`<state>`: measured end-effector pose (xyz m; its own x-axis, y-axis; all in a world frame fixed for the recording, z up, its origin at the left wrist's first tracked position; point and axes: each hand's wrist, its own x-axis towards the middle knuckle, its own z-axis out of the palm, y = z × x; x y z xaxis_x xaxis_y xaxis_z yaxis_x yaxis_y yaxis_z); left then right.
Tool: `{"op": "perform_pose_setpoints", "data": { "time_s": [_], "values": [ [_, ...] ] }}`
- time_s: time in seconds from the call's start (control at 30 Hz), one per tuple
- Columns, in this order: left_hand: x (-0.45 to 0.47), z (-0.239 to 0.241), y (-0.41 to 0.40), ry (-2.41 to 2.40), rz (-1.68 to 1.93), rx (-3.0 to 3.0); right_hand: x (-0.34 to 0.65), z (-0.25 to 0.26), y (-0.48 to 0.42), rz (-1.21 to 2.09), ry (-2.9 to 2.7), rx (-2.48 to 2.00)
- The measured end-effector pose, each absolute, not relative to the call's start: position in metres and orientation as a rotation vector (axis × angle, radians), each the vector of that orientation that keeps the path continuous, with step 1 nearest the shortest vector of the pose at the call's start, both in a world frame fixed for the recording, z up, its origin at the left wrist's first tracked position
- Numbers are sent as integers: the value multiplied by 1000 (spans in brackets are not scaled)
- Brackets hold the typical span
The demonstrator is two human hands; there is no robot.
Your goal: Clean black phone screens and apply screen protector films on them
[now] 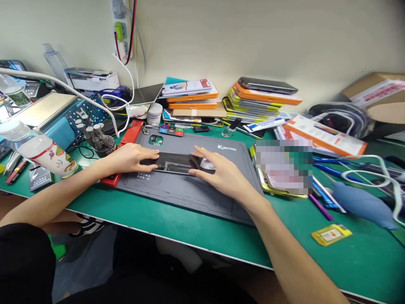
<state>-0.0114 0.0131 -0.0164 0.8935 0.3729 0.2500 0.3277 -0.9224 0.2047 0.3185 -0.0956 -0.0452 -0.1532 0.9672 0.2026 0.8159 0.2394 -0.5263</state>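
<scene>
A dark, glossy smartphone (173,163) lies sideways low over the grey work mat (190,194), its surface showing reflections. Fingers and thumb of my left hand (134,158) close on its left end. At the other end, my right hand (218,169) grips it between thumb and fingers. Whether the phone touches the mat I cannot tell. Partly hidden by my right hand is a small whitish thing (207,164). Behind the phone, a strip of small coloured pieces (171,130) lies along the mat's far edge.
A screwdriver stand (99,139) and a bottle (44,152) are beside my left forearm. Stacked boxes (193,93) line the wall. To the right lie a blue air blower (363,204), a yellow packet (331,234) and cables. The green table's front edge (177,234) is close to me.
</scene>
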Motion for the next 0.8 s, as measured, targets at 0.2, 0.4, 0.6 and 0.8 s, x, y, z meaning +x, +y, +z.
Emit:
{"op": "perform_pose_setpoints", "data": {
  "time_s": [0.2, 0.4, 0.6, 0.8],
  "values": [
    [-10, -12, 10, 711, 400, 2814, 318, -44, -94, 538, -1865, -1581],
    [-8, -12, 8, 718, 389, 2739, 317, -48, -93, 604, -1756, -1528],
    [-7, -10, 7, 738, 368, 2718, 316, -51, -94, 592, -1717, -1496],
    [-7, -9, 7, 693, 337, 2704, 320, -51, -92, 498, -1854, -1429]
  ]
}}
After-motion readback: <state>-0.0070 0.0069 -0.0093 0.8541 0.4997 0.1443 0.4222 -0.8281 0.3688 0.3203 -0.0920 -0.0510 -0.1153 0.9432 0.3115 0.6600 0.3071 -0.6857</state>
